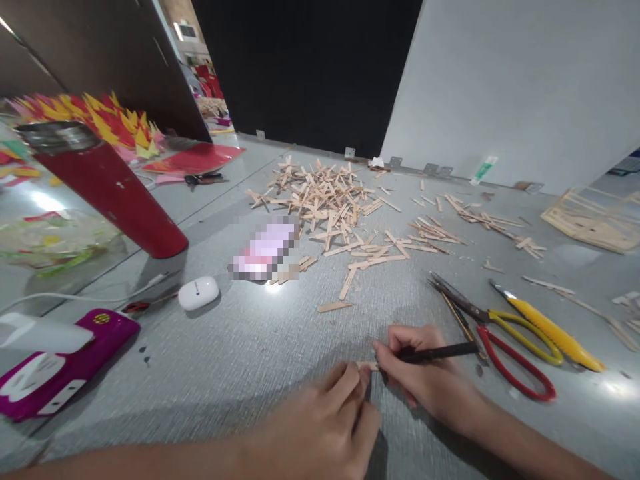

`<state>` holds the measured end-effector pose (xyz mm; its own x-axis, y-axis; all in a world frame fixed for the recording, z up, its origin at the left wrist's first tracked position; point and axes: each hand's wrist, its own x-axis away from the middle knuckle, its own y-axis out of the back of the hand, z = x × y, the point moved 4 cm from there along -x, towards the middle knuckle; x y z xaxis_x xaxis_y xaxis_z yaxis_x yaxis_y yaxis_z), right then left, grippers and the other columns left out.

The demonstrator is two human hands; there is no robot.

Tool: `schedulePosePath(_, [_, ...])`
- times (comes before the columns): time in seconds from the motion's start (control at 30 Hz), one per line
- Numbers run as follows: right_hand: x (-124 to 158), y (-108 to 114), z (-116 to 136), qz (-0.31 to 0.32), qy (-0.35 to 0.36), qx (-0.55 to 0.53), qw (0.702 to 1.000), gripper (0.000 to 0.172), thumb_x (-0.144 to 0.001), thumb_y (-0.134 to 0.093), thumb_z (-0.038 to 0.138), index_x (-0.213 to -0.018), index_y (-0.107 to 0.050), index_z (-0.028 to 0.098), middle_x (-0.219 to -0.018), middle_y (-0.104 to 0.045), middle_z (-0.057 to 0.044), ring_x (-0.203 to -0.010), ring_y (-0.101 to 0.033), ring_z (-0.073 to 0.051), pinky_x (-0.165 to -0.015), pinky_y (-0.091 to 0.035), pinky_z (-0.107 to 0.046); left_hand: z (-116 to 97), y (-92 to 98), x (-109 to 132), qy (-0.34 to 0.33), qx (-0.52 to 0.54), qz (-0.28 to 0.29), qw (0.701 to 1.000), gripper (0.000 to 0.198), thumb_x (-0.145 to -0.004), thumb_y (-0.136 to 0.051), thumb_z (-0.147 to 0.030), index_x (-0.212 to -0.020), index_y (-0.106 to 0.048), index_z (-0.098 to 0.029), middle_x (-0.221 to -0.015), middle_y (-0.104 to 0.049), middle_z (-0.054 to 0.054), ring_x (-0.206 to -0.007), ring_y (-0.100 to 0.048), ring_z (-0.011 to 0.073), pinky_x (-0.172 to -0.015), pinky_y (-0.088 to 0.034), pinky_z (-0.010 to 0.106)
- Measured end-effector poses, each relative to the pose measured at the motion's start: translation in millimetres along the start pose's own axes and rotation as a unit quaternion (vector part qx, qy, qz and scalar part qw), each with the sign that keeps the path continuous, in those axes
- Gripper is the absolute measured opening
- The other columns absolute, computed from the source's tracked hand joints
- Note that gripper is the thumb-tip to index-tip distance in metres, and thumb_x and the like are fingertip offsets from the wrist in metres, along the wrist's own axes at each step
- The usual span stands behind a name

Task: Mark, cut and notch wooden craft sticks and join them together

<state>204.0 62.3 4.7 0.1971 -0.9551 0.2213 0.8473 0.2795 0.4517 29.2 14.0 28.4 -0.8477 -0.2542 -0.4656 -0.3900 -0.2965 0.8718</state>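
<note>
My right hand grips a black pen, its tip down at a small wooden stick lying on the grey table. My left hand rests beside it, fingertips pressed on the near end of that stick. Most of the stick is hidden under the fingers. A big heap of wooden sticks lies further back at the middle of the table.
Scissors with red and yellow handles and a yellow utility knife lie right of my hands. A red tumbler, a white earbud case and a magenta box stand at left. A stick frame sits far right.
</note>
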Motion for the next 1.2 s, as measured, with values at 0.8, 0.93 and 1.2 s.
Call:
schedulePosePath(0.8, [0.0,9.5,11.1,-0.052,0.045,0.097,0.993,0.041,-0.088,-0.055,0.024,-0.059,-0.026,0.026,-0.052,-0.026,0.008,-0.049,-0.027,-0.01,-0.047,-0.019,-0.028,0.9,-1.0,-0.9,0.006,0.013,-0.013,1.0,0.022,-0.1,-0.054,-0.013,-0.089,-0.073,-0.007,-0.101,-0.079,0.023,-0.098,-0.073,0.0299,-0.092,-0.054,0.037])
schedulePosePath(0.93, [0.6,5.7,6.0,-0.014,0.004,0.041,0.999,0.042,-0.097,-0.05,0.031,-0.057,-0.035,0.027,-0.039,-0.039,0.008,-0.033,-0.036,-0.008,-0.036,-0.023,-0.022,1.9,-1.0,-2.1,0.011,0.016,0.0,1.0,0.02,-0.099,-0.056,-0.013,-0.089,-0.072,-0.008,-0.103,-0.079,0.023,-0.098,-0.072,0.0291,-0.093,-0.054,0.036])
schedulePosePath(1.2, [0.7,1.6,-3.7,0.001,-0.008,-0.019,1.0,0.044,-0.098,-0.057,0.04,-0.06,-0.041,0.026,-0.042,-0.047,0.008,-0.031,-0.037,-0.006,-0.034,-0.024,-0.018,2.0,-0.7,-0.4,0.0,0.009,0.001,1.0,0.02,-0.1,-0.057,-0.015,-0.09,-0.073,-0.008,-0.104,-0.08,0.021,-0.101,-0.073,0.0297,-0.094,-0.057,0.036])
